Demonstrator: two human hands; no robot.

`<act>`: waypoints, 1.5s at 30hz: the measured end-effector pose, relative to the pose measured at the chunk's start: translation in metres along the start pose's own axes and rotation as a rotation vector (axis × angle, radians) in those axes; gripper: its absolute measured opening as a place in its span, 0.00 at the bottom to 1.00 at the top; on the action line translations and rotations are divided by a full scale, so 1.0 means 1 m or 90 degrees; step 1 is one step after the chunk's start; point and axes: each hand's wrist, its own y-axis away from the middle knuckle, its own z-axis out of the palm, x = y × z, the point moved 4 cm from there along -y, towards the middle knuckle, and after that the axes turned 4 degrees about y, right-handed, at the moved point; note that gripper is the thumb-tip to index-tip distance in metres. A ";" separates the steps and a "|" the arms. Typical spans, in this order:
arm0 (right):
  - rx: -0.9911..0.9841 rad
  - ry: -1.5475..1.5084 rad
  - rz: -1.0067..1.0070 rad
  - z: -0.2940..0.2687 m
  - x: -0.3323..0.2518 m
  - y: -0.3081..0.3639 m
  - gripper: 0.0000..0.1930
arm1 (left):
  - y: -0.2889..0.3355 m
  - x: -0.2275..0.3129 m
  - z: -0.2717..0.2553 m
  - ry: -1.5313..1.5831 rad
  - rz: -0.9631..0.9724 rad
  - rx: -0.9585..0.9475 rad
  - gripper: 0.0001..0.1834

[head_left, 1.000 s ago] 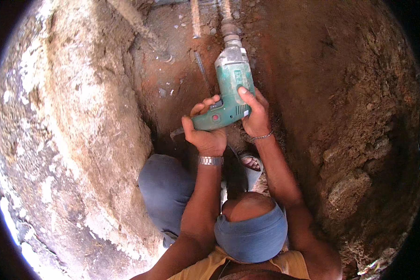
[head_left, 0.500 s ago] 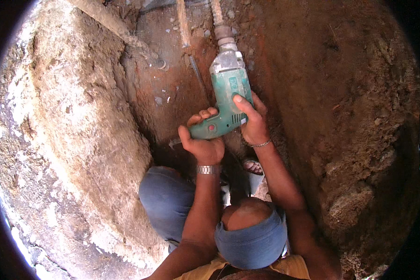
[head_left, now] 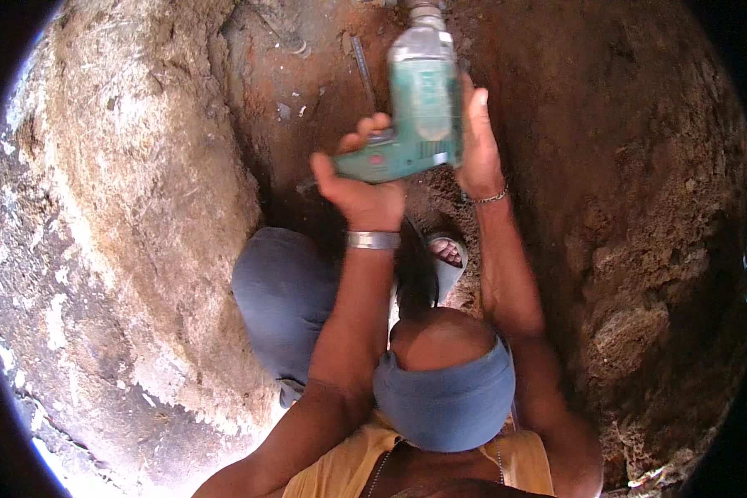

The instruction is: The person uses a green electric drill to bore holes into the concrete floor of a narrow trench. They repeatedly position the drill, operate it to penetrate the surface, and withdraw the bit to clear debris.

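Observation:
A green power drill [head_left: 425, 104] with a grey metal front points toward the top of the view, slightly blurred by motion. My left hand [head_left: 363, 183] is wrapped round its handle, with the fingertips showing over the far side and the thumb out to the left. My right hand [head_left: 480, 153] lies along the right side of the drill's body and supports it there. Its thumb stands straight, off the casing, and its other fingers are mostly hidden by the drill. The chuck [head_left: 426, 12] reaches the top edge of the view. Whatever lies beyond it is out of sight.
A pale, rough earth wall [head_left: 141, 199] rises close on the left, a brown one [head_left: 622, 216] on the right. A thin metal rod [head_left: 363, 70] and a dirt-covered pipe [head_left: 286, 31] lie ahead. Below are my bent knees [head_left: 444, 398] and a sandalled foot [head_left: 448, 257].
Both hands and the drill have moved up the view, away from my body. My right thumb has come off the top of the drill. The drill's bit has left the view.

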 end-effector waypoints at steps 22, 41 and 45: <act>0.137 -0.236 -0.043 -0.013 0.007 0.004 0.48 | 0.012 -0.003 0.017 -0.041 0.027 -0.066 0.32; 0.114 -0.060 -0.023 0.005 -0.008 0.005 0.35 | 0.013 -0.009 0.011 -0.064 0.016 -0.026 0.31; 0.107 -0.074 -0.015 0.005 -0.016 0.004 0.35 | 0.010 -0.009 0.005 -0.061 0.010 -0.029 0.31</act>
